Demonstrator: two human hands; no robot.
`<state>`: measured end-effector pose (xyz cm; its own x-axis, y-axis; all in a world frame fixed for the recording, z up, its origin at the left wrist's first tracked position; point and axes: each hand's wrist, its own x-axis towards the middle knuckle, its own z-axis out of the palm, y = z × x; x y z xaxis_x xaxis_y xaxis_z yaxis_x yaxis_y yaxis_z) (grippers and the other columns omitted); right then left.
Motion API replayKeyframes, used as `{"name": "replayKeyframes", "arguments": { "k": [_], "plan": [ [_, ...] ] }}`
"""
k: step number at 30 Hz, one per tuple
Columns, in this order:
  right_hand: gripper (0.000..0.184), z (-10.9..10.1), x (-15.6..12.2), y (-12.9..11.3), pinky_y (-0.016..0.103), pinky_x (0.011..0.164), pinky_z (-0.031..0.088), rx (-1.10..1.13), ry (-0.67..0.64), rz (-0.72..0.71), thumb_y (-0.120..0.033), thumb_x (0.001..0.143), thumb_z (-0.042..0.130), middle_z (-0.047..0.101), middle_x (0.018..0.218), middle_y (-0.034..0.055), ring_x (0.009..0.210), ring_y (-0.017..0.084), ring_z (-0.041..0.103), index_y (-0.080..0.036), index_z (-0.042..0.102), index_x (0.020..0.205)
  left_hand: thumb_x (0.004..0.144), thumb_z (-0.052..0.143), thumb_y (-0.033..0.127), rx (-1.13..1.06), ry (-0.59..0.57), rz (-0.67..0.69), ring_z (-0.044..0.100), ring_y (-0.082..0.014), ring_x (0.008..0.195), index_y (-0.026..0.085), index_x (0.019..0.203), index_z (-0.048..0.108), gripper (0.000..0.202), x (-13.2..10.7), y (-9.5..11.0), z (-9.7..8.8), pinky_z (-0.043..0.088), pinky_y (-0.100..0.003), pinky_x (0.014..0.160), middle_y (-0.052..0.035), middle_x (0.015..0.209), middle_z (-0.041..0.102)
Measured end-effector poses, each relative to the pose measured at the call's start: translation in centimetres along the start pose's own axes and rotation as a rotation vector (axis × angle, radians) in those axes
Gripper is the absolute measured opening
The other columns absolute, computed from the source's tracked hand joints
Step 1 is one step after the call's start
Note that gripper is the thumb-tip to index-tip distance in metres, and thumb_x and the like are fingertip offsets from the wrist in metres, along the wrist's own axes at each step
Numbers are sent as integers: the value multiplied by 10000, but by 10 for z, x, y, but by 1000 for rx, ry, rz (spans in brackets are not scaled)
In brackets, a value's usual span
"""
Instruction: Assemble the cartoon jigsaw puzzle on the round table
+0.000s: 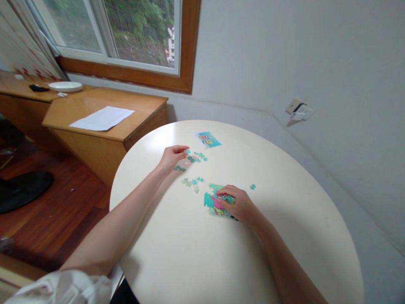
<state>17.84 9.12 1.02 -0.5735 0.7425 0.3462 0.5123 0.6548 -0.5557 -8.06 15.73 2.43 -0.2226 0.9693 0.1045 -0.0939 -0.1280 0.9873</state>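
the left hand (173, 156) pinches a teal jigsaw piece (187, 151); the right hand (236, 202), fingers curled, covers the partly joined jigsaw (208, 200), grip unclear; light pressure should keep it flat.

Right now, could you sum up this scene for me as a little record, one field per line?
Left hand: fingertips at a teal piece; grip unclear
Right hand: over the partly joined puzzle, covering some of it
Loose pieces: small clusters left of and beyond the puzzle
Lone piece: right of the right hand, apart
Picture card: toward the table's far edge
Surface: white table, curved edge
Background: wooden desk with paper, beneath a window
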Motion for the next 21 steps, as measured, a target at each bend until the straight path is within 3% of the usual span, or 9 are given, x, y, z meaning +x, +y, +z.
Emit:
{"name": "replayKeyframes", "arguments": {
  "k": [15, 21],
  "plan": [
    [86, -1, 0, -1, 292, 689, 469, 11, 3, 1, -158, 731, 577, 666, 756, 38, 732, 171, 604, -198, 640, 773, 499, 720, 208, -4, -86, -36, 580, -119, 662, 111, 839, 706, 354, -6, 4, 4, 463, -284, 718, -50, 747, 692],
    [74, 0, 0, 0, 295, 688, 469, 8, 8, -9, -171, 740, 575, 669, 756, 44, 732, 171, 601, -193, 641, 765, 493, 706, 183, -12, -103, -24, 560, -101, 640, 108, 826, 687, 342, -9, 8, 7, 462, -268, 690, -23, 714, 663]
  ]
}}
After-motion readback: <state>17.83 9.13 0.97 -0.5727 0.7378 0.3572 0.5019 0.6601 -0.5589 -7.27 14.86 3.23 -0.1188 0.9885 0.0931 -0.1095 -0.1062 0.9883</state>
